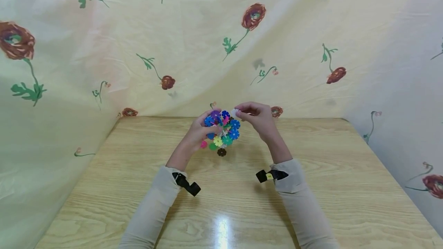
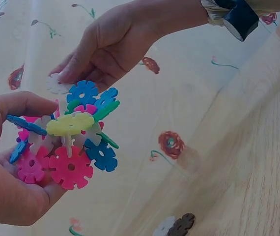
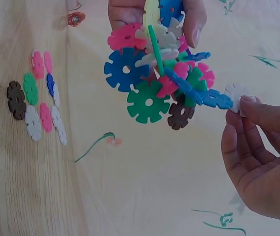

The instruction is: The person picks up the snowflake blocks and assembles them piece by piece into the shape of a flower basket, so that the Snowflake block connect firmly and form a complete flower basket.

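My left hand [image 1: 198, 133] holds a cluster of interlocked flower-shaped plastic discs [image 3: 148, 102] in blue, pink, green, yellow, white and brown, raised above the table. Between the thumb and fingers of my right hand [image 1: 258, 121] is a white notched disc [image 3: 235, 92]. In the right wrist view, that disc meets the edge of a blue disc [image 3: 216, 99] on the cluster's outer side. Whether their slots are joined, I cannot tell. From the left wrist view, a yellow disc [image 2: 71, 124] and a pink disc [image 2: 71, 167] face the camera.
Several loose discs lie on the wooden table [image 1: 318, 172], among them a brown disc [image 3: 16, 101] and a green disc [image 3: 30, 88]. Behind the table hangs a flowered cloth [image 1: 194, 41], which also runs along both sides. Both wrists wear black camera straps [image 1: 187, 183].
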`<state>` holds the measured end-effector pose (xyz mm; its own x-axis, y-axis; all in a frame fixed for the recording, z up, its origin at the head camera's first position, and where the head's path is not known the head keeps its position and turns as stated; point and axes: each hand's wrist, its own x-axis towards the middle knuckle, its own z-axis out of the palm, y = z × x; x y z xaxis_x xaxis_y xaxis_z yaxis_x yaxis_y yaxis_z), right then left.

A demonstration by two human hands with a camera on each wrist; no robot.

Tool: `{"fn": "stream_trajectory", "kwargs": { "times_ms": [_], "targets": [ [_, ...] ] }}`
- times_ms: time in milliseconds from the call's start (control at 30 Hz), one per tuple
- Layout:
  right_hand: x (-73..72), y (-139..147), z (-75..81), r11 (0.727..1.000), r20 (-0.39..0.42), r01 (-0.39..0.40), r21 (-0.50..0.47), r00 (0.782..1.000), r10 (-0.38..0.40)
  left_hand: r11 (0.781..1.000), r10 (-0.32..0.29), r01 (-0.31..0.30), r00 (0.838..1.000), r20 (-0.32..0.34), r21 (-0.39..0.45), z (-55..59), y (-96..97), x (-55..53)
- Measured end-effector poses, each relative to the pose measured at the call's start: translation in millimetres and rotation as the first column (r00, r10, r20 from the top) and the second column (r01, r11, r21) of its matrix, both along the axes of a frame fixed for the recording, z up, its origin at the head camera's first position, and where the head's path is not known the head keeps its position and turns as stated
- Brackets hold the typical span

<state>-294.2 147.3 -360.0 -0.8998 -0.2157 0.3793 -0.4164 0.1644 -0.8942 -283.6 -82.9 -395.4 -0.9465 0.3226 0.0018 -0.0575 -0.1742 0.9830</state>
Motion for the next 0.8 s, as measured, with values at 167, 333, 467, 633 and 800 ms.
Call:
{"fn": "stream_trajectory", "kwargs": {
  "times_ms": [167, 333, 467, 633, 800],
  "targets": [
    [3.8, -5, 0.0, 1.000, -0.026, -0.020, 0.020, 0.999, 0.020, 1.000, -0.004, 0.004, 1.000, 0.000, -0.016, 0.2, -0.4, 0.8],
    [4.6, -8, -2.7, 0.999, -0.030, -0.020, 0.041, 0.999, 0.021, 1.000, -0.005, 0.005, 1.000, 0.000, -0.026, 0.0, -0.4, 1.9],
    [5.3, -10, -3.6, 0.999, -0.044, -0.030, 0.038, 0.999, 0.031, 1.000, -0.003, 0.004, 1.000, 0.005, -0.027, -0.2, -0.1, 2.4],
    [5.3, -12, -5.5, 0.999, -0.066, -0.029, 0.039, 0.997, 0.031, 1.000, 0.001, -0.001, 1.000, 0.007, -0.028, 0.0, 0.2, 3.0],
    [5.5, -15, -6.9, 0.999, -0.093, -0.003, 0.039, 0.996, 0.006, 0.999, 0.012, -0.012, 1.000, -0.002, -0.032, -1.0, 0.8, 2.7]
  ]
}}
